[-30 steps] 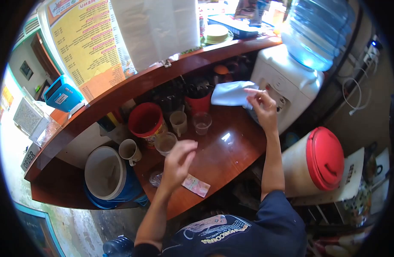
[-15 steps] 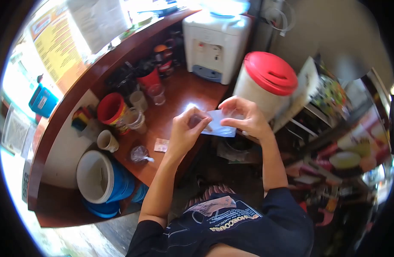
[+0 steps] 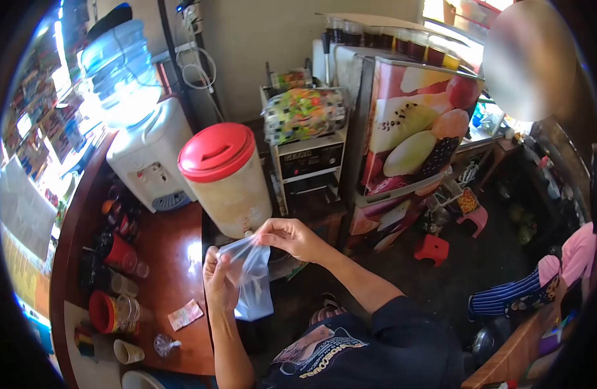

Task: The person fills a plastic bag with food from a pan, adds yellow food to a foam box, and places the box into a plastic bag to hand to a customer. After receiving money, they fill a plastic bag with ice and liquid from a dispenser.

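Note:
A clear plastic bag (image 3: 254, 297) hangs between my two hands, its top stretched sideways and its lower part loose. My left hand (image 3: 219, 280) pinches one side of its top edge, thumb up. On the other side my right hand (image 3: 291, 238) grips the edge between thumb and fingers. Just behind the hands stands a large beige drink container (image 3: 230, 201) with a red lid (image 3: 217, 152). To the left, on the brown counter (image 3: 175, 272), lie a banknote (image 3: 185, 315) and a small knotted plastic bag (image 3: 165, 345).
A water dispenser (image 3: 152, 155) stands at the counter's back. Cups and a red bucket (image 3: 103, 311) line its left side. A fruit-patterned fridge (image 3: 402, 136) and a shelf (image 3: 311, 162) stand ahead. A red stool (image 3: 432, 249) is on the floor. Another person's pink sleeve (image 3: 580, 249) shows at right.
My view has swung right, bringing in the fridge and another person. The bag, earlier flat and folded between my hands, now hangs down with its top pulled out.

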{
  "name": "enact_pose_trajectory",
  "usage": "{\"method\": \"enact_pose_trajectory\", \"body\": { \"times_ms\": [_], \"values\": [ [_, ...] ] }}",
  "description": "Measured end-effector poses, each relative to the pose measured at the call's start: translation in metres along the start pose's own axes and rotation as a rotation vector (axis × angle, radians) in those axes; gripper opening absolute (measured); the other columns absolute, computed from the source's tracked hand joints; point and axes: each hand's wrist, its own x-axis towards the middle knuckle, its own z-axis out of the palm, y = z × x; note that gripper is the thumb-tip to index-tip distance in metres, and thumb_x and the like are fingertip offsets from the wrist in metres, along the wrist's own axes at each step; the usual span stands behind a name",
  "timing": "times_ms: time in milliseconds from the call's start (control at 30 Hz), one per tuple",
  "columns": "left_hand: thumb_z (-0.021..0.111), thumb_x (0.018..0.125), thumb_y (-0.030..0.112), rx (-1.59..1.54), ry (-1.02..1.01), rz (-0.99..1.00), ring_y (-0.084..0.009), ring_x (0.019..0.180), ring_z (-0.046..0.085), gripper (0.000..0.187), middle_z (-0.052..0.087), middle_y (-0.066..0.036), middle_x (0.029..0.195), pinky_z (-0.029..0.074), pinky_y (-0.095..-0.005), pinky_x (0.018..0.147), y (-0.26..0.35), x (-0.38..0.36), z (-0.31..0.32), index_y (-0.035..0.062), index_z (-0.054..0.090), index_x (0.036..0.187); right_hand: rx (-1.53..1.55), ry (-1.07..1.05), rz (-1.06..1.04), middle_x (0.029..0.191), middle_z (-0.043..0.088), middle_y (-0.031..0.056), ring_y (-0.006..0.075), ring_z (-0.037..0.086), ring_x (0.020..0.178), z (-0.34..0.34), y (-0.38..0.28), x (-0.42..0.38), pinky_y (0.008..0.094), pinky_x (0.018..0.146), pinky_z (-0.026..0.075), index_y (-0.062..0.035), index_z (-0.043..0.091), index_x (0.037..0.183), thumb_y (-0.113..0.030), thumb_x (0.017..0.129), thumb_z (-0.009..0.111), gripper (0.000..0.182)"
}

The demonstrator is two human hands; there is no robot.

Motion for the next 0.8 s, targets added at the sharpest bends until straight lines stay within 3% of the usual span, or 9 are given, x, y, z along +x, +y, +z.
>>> {"method": "enact_pose_trajectory", "body": {
  "times_ms": [67,133,233,400,500,533,600,733,800],
  "values": [
    [0.059,0.091,0.028,0.144,-0.206,-0.074,-0.0109,0.072,0.056,0.023,0.058,-0.003,0.079,0.044,-0.0242,0.065,-0.015,0.013,0.004,0.0057,0.052,0.089,0.500,0.015,0.151,0.094,0.062,0.0063,0.0111,0.058,0.084,-0.029,-0.004,-0.008,0.0266,0.082,0.045,-0.0009,0.057,0.097,-0.017,0.095,0.057,0.016],
    [0.053,0.086,0.037,0.317,-0.344,-0.128,-0.0114,0.067,0.049,0.038,0.054,-0.003,0.076,0.036,-0.0230,0.061,-0.032,0.028,0.021,-0.0009,0.054,0.092,0.514,-0.023,0.135,0.090,0.060,0.0050,0.0110,0.057,0.081,-0.061,-0.026,-0.016,0.0271,0.081,0.045,-0.0014,0.054,0.097,-0.017,0.096,0.054,0.016],
    [0.050,0.074,0.013,0.417,-0.619,-0.046,-0.0135,0.073,0.051,0.016,0.053,-0.008,0.083,0.038,-0.0236,0.067,-0.047,0.063,0.054,-0.0017,0.056,0.072,0.466,-0.029,0.166,0.083,0.057,0.0034,0.0139,0.057,0.078,-0.111,-0.062,-0.030,0.0305,0.085,0.045,-0.0026,0.054,0.089,-0.017,0.093,0.052,0.015],
    [0.039,0.066,-0.017,0.759,-0.591,0.268,-0.0138,0.073,0.052,0.021,0.051,-0.010,0.098,0.040,-0.0223,0.061,-0.093,0.100,0.132,-0.0014,0.054,0.067,-0.529,-0.193,-0.192,0.084,0.063,0.0057,0.0120,0.060,0.085,-0.207,-0.140,-0.047,0.0276,0.079,0.046,-0.0012,0.063,0.092,-0.017,0.090,0.059,0.016],
    [0.040,0.067,-0.018,0.967,-0.630,0.324,-0.0161,0.066,0.056,0.022,0.057,-0.008,0.080,0.044,-0.0250,0.058,-0.117,0.120,0.149,-0.0038,0.056,0.071,-0.992,0.293,-0.139,0.088,0.066,0.0064,0.0143,0.064,0.081,-0.271,-0.205,-0.050,0.0274,0.075,0.050,-0.0027,0.066,0.098,-0.021,0.090,0.062,0.020],
    [0.042,0.067,-0.017,0.996,-0.622,0.277,-0.0179,0.069,0.059,0.022,0.058,-0.009,0.080,0.046,-0.0260,0.060,-0.124,0.123,0.154,-0.0040,0.058,0.073,-1.012,0.510,-0.372,0.088,0.068,0.0057,0.0137,0.065,0.079,-0.318,-0.207,-0.037,0.0269,0.073,0.051,-0.0030,0.066,0.099,-0.023,0.090,0.063,0.022],
    [0.044,0.068,-0.016,1.023,-0.619,0.231,-0.0197,0.071,0.061,0.021,0.060,-0.010,0.080,0.047,-0.0270,0.062,-0.135,0.126,0.159,-0.0042,0.060,0.075,-1.062,0.913,-0.430,0.092,0.071,0.0101,0.0156,0.067,0.088,-0.416,-0.233,-0.019,0.0277,0.078,0.051,-0.0021,0.066,0.104,-0.023,0.089,0.064,0.025],
    [0.048,0.071,-0.013,1.075,-0.643,0.272,-0.0229,0.076,0.064,0.026,0.063,-0.013,0.087,0.049,-0.0284,0.066,-0.158,0.128,0.165,-0.0026,0.067,0.085,-1.332,1.189,-0.169,0.099,0.070,0.0152,0.0245,0.068,0.090,-0.565,-0.275,0.025,0.0321,0.084,0.052,0.0030,0.065,0.106,-0.034,0.081,0.071,0.045],
    [0.049,0.072,-0.011,1.068,-0.604,0.231,-0.0238,0.079,0.065,0.027,0.064,-0.013,0.088,0.050,-0.0292,0.068,-0.165,0.127,0.167,-0.0027,0.068,0.089,-1.580,1.158,0.315,0.098,0.069,0.0217,0.0256,0.068,0.089,-0.601,-0.283,0.045,0.0347,0.079,0.051,0.0076,0.064,0.106,-0.050,0.072,0.076,0.068]
  ]
}}
